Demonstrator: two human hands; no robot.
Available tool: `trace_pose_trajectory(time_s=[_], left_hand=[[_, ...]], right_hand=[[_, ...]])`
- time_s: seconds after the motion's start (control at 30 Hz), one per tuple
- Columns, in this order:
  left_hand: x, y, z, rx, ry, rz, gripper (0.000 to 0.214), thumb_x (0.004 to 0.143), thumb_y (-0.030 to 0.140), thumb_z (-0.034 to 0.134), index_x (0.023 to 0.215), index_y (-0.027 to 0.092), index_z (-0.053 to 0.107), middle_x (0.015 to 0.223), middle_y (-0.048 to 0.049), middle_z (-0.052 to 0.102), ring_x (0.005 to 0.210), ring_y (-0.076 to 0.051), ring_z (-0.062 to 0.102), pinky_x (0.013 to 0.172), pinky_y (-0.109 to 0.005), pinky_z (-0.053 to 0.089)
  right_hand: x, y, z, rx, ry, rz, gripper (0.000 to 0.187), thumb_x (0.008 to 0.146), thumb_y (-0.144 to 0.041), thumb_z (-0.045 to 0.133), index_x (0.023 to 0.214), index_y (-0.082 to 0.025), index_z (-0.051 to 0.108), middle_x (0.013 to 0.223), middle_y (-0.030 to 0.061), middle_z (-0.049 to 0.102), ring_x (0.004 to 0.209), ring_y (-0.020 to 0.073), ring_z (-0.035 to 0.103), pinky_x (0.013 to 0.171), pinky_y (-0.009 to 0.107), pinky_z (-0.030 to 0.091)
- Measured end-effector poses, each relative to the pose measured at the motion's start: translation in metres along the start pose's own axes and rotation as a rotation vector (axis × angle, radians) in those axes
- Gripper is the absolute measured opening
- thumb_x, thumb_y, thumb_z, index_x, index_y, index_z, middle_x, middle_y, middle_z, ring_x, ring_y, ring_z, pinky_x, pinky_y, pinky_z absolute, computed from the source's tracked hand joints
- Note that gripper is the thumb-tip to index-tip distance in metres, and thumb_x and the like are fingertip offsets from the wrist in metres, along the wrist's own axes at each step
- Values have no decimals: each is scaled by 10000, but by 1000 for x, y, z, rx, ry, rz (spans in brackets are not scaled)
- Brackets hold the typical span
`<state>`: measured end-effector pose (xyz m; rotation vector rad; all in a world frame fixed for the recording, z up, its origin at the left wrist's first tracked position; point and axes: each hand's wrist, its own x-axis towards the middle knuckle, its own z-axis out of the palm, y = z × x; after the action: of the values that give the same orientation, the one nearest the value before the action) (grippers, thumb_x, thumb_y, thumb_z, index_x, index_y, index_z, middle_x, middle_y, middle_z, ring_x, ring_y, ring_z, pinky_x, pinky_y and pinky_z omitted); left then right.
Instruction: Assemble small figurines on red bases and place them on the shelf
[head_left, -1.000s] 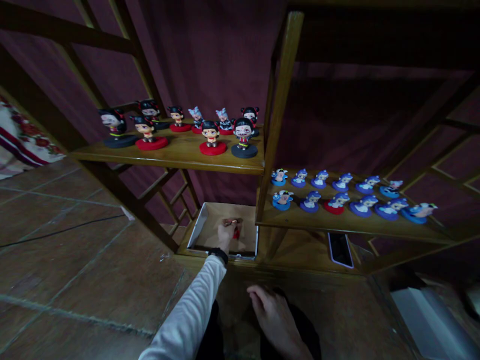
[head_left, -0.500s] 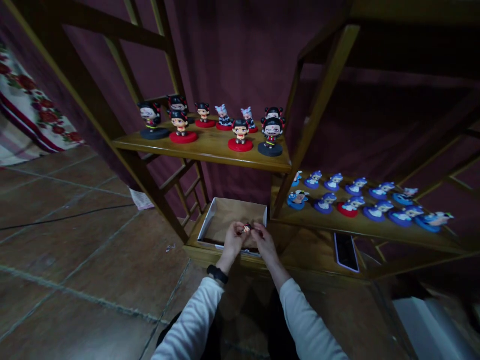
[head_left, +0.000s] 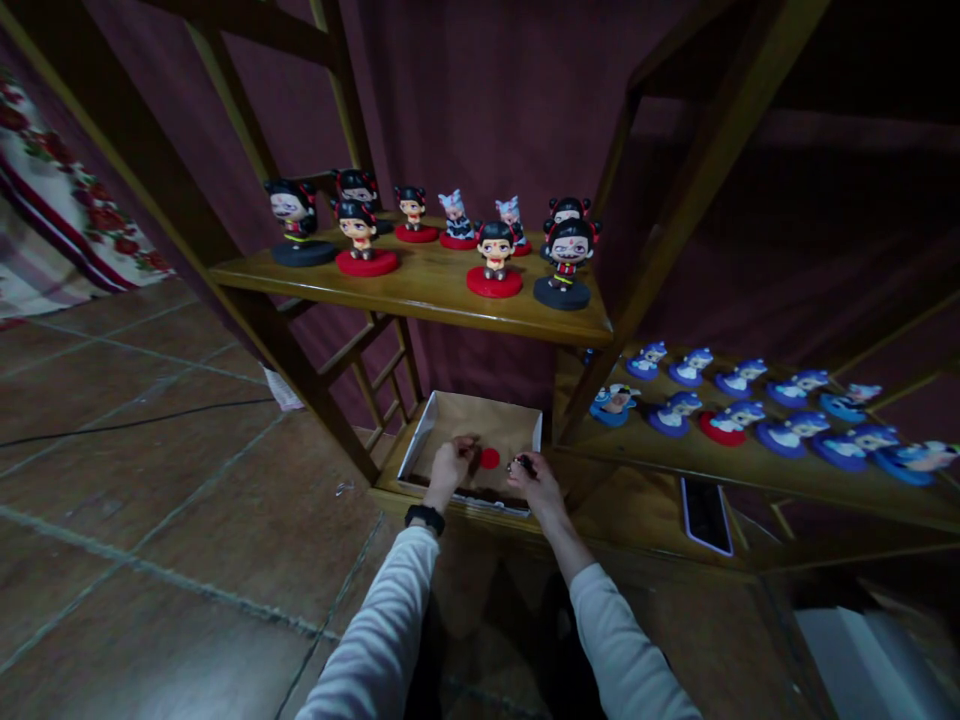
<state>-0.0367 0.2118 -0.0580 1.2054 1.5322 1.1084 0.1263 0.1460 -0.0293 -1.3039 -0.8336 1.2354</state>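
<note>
- Centrally, an open box (head_left: pixel 501 405) with pale walls and a brown floor stands on the lowest board (head_left: pixel 611 505) of the wooden rack; both forearms reach over its front wall.
- Right hand (head_left: pixel 540 488): thumb and fingers pinched on a small figurine (head_left: pixel 522 465), held over the right part of the box. The figurine shows dark and pale patches; its finer detail is too small to read.
- Left hand (head_left: pixel 452 465): positioned over the left part of the box, apart from the right hand, fingers bent inward. Whether these fingers grip anything cannot be told. A black wristband (head_left: pixel 425 517) encircles the wrist.
- Red disc (head_left: pixel 489 458): located in the box, between the two hands, just beside the left fingertips.
- Upper shelf (head_left: pixel 420 290): carries upright figurines on round bases. Black-haired units stand on red or dark bases; a pale-blue-haired figurine (head_left: pixel 455 215) stands in the rear row.
- Right shelf (head_left: pixel 637 440): carries two rows of mostly blue-and-white figurines (head_left: pixel 793 430); one front-row unit has a red base (head_left: pixel 724 430).
- Phone (head_left: pixel 706 517): dark screen, pale edge, set on the lowest board below the right shelf.
</note>
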Motion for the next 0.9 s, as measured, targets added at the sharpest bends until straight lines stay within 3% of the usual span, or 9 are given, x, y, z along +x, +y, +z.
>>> trace_pose_trajectory(time_s=[0.3, 0.43, 0.63, 0.77, 0.9], left_hand=[[-14, 3, 35, 575, -65, 153, 341, 640, 115, 630, 979, 148, 608, 1104, -153, 566, 1073, -243, 503, 914, -304, 363], [-15, 9, 39, 663, -69, 143, 390, 626, 93, 614, 1009, 128, 551, 1105, -171, 546, 1076, -264, 489, 906, -325, 357], [-18, 12, 39, 398, -15, 49, 438, 590, 64, 623, 1015, 129, 536, 858, -138, 619, 928, -260, 576, 848, -317, 384], [-12, 11, 37, 254, 11, -24, 271, 557, 56, 633, 810, 149, 603, 684, -65, 614, 777, -219, 597, 757, -303, 426], [-17, 15, 36, -150, 21, -141, 109, 611, 84, 581, 705, 130, 611, 564, -6, 578, 542, -127, 545, 578, -247, 451]], right_hand=[[-2, -2, -1, 0, -52, 31, 288, 579, -336, 671, 830, -224, 586, 794, -31, 585, 730, 139, 599, 680, 304, 550], [-3, -1, -4, -2, -67, 43, 283, 593, -328, 667, 845, -224, 589, 796, -28, 589, 732, 143, 609, 682, 304, 551], [-2, -1, 0, 25, -64, 59, 287, 608, -335, 664, 863, -229, 583, 782, -32, 602, 684, 139, 624, 691, 311, 553], [-1, 0, 2, 100, -49, 49, 304, 607, -350, 671, 864, -216, 581, 804, -25, 608, 673, 127, 623, 712, 322, 555], [0, 1, 4, 189, -16, 52, 316, 587, -343, 700, 843, -197, 587, 799, -12, 618, 686, 123, 624, 739, 341, 557]])
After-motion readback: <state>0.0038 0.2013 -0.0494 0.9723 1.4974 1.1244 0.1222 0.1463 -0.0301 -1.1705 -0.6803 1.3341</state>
